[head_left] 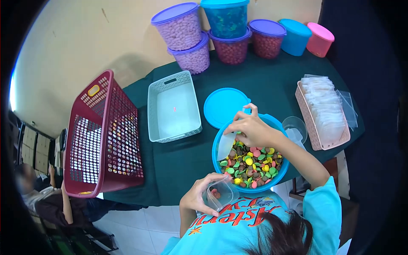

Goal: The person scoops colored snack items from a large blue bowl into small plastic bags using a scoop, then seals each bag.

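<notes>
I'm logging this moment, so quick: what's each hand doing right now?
Left hand: holding a clear plastic cup, a few pieces inside.
Right hand: gripping a whitish scoop over the blue tub.

Pale scoop (225,147) tilts in tub (216,158) of multicoloured discs (250,168), cup (224,193) nearby.

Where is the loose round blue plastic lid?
In the head view, the lid lies centrally, right of the pale green plastic basket and beyond the round blue plastic tub.

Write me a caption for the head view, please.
Right hand holds a white scoop at a blue tub of colorful pieces; left hand holds a clear cup.
</notes>
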### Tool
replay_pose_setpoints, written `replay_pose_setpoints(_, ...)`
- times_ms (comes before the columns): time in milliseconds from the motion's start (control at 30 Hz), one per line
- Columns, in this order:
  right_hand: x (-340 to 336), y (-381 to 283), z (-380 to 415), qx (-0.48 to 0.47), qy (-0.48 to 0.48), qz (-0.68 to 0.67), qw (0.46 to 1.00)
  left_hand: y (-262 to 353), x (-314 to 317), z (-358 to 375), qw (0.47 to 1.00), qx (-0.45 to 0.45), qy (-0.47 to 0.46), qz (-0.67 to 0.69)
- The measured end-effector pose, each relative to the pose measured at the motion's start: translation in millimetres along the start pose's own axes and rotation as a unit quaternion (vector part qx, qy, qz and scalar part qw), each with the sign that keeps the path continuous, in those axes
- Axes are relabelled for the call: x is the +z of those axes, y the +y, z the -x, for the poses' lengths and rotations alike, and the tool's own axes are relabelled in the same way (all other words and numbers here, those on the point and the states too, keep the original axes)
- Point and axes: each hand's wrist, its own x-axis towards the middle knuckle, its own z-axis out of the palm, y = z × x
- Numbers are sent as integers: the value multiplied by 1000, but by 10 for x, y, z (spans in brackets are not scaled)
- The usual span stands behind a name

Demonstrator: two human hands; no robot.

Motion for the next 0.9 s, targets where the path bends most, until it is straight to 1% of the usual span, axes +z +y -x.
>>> replay_pose_setpoints(67,-54,-9,-27,6,-44,-9,999,40,-12,-14,1000,2,-10,-4)
replay_pose_setpoints(100,-70,-6,-25,8,-43,-9,999,53,-12,-16,1000,6,-12,-8)
replay_pose_setpoints(167,-106,10,-1,10,-96,-4,995,34,-8,4,1000,3,-9,-1)
replay_pose_setpoints(300,-215,7,101,29,-125,-30,991,2,22,32,1000,9,2,8)
replay_pose_setpoints(367,-288,22,154,53,-199,-26,978,-20,39,45,1000,21,7,7)
replay_pose_setpoints(400,-305,34,183,49,-202,-27,978,-25,49,51,999,32,6,6)
replay_pose_setpoints(467,-328,53,248,89,-212,-21,973,21,78,79,999,29,23,7)
replay_pose_setpoints(533,-349,72,283,94,-221,-26,970,55,114,125,999,28,42,7)
replay_pose_setpoints(600,-352,93,303,97,-232,-29,968,61,173,183,990,-4,97,100)
replay_pose_setpoints(667,-319,117,315,86,-209,-49,973,56,237,206,988,0,127,88)
replay_pose_setpoints(733,-340,114,286,75,-209,-50,974,73,309,204,984,10,172,38)
replay_pose_setpoints(767,-359,110,256,72,-202,-53,975,116,349,202,983,-5,183,11)
replay_pose_setpoints(800,-384,106,221,60,-208,-52,975,162,401,186,981,-2,195,9)
replay_pose_setpoints(867,-460,77,143,42,-190,-38,980,221,522,122,971,-60,230,-25)
replay_pose_setpoints(900,-507,40,96,30,-197,-38,979,200,556,96,968,-35,236,-80)
